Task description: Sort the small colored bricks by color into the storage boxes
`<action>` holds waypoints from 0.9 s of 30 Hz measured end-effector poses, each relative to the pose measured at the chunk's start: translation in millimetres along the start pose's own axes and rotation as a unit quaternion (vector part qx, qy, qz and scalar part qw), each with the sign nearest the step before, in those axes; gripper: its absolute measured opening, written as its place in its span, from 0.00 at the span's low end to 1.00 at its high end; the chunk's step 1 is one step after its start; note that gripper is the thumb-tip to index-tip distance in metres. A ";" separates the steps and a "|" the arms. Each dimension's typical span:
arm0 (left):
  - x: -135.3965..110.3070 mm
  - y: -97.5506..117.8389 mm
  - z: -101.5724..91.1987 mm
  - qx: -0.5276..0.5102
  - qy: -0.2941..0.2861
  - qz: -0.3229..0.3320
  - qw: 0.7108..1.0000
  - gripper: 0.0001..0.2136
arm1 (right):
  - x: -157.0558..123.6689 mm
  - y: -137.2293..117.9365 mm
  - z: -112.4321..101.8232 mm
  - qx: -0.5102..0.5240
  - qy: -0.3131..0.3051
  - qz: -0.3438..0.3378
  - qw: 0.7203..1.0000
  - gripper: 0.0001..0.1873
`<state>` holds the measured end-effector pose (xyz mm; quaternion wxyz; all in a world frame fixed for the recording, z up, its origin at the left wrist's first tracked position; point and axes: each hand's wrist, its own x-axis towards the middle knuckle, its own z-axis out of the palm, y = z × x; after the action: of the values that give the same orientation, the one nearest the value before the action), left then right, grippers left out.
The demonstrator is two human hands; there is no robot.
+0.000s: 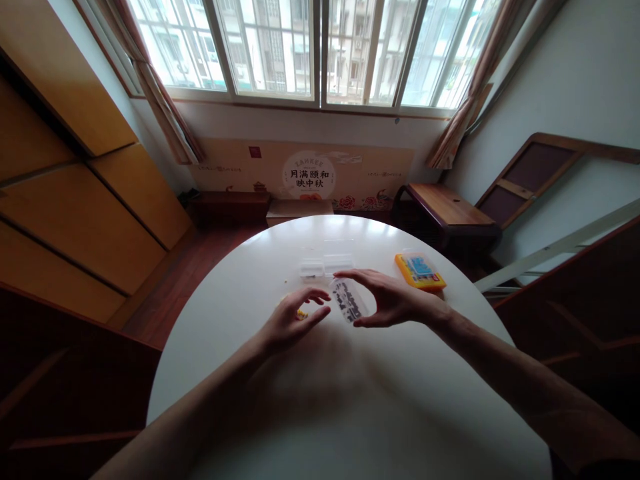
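Note:
Over the middle of the white table, my right hand (385, 298) grips a small clear plastic box (349, 300) by its two ends, fingers at the far end and thumb at the near one. Many small dark pieces show through the box, which is tilted. Just left of it is my left hand (295, 317), its thumb and fingers apart with nothing held between them. Small yellow pieces (301, 314) show behind the left hand, partly hidden by it. Beyond both hands lies a clear lidded case (313, 268) with compartments; its contents are hard to make out.
An orange-yellow box (420, 271) with a blue panel lies right of my right hand on the round white table (225, 320). A wooden side table (450, 203) stands beyond the right edge. Yellow-brown cabinets (125, 213) line the left.

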<state>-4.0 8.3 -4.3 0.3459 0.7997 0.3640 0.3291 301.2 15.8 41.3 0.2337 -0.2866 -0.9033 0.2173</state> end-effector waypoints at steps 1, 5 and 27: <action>0.1 0.4 -0.1 -0.034 -0.001 -0.013 0.999 0.17 | 4.5 -5.9 5.8 0.020 -0.002 -0.012 1.000 0.55; 0.6 -6.3 -3.9 -0.152 -0.018 -0.070 0.986 0.23 | 20.3 -15.7 24.9 0.064 0.012 -0.036 0.997 0.56; 1.3 -25.5 -19.8 -0.178 0.044 -0.100 0.978 0.33 | 45.5 -12.1 77.8 0.080 0.067 0.073 0.992 0.37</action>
<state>-27.8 28.2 -13.4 0.4978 0.6696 0.3922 0.3873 220.6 14.9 -0.7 0.2995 -0.3458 -0.8421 0.2856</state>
